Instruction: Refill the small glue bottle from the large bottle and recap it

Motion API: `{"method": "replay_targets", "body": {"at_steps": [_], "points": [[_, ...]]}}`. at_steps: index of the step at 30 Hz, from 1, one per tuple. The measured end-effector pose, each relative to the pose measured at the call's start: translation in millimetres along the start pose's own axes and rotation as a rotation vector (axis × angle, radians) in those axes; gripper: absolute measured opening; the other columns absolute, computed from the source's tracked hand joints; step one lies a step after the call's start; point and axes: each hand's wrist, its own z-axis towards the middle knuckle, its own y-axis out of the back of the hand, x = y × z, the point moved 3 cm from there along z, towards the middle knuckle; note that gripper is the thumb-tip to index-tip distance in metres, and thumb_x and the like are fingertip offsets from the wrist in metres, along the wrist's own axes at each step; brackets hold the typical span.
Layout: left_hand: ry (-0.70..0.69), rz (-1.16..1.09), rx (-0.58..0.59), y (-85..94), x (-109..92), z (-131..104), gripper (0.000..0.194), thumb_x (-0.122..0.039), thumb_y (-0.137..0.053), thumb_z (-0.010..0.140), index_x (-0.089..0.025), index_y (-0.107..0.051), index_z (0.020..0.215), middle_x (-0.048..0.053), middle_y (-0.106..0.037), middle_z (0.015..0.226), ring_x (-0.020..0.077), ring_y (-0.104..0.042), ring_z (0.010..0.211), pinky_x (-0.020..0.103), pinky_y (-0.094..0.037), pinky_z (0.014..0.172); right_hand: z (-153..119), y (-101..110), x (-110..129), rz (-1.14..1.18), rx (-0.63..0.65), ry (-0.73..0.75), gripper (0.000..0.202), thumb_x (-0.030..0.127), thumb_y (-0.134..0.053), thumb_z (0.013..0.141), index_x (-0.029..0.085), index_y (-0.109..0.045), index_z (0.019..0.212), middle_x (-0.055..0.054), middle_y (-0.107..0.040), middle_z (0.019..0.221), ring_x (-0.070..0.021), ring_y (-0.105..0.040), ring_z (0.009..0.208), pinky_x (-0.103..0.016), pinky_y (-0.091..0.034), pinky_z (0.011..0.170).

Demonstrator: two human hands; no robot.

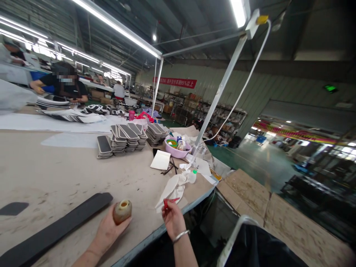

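Observation:
My left hand (109, 228) is wrapped round a small, stained, squat bottle (122, 212), whose open yellowish mouth faces up. To the right, at the table's edge, my right hand (174, 219) pinches a small red pointed piece (175, 200); its tip points right, and the fingers hide the rest. White crumpled paper (171, 187) lies just beyond the right hand. A long dark grey strip (59, 226) with a rounded end lies left of the bottle, and a smaller dark flat piece (13, 208) sits farther left.
Stacks of dark, pale-edged panels (128, 137) stand across the table (69, 170). Near them are a pink basin (178, 151) of small items, a white pad (160, 159) and a metal post (219, 96). Cardboard (247, 193) lies at right. A co-worker (65, 83) sits far left.

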Motion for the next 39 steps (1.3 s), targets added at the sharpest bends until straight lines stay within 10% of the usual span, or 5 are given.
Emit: {"method": "replay_targets", "body": {"at_steps": [9,24,39], "points": [[-0.017,-0.092,0.029,4.4,-13,-6,0.068,-0.053,-0.065,0.067,-0.012,-0.045,0.117,0.019,-0.064,0.110,0.0319,-0.063,0.099,0.050,-0.049,0.095,6,-86,-29,-0.599,0.425,0.232,0.044,0.037,-0.077,0.073,0.016,-0.069,0.110,-0.008,-0.071,0.100,-0.0182,-0.067,0.093,-0.035,-0.054,0.090],[-0.038,-0.148,0.078,-1.9,-7,-5,0.061,-0.043,-0.064,0.067,-0.014,-0.045,0.118,0.015,-0.063,0.111,0.0299,-0.062,0.099,0.047,-0.047,0.094,5,-135,-8,-1.321,1.035,0.546,0.017,0.019,-0.069,0.082,0.016,-0.071,0.098,-0.010,-0.068,0.108,-0.0174,-0.064,0.102,-0.030,-0.055,0.089],[-0.023,-0.217,0.082,-1.4,-11,-5,0.048,-0.037,-0.065,0.070,-0.020,-0.047,0.111,0.008,-0.064,0.105,0.0260,-0.063,0.094,0.041,-0.050,0.086,-14,-142,-18,-1.694,0.713,0.766,0.016,0.031,-0.072,0.079,0.020,-0.070,0.090,-0.006,-0.069,0.091,-0.0198,-0.063,0.091,-0.031,-0.051,0.083]]}}
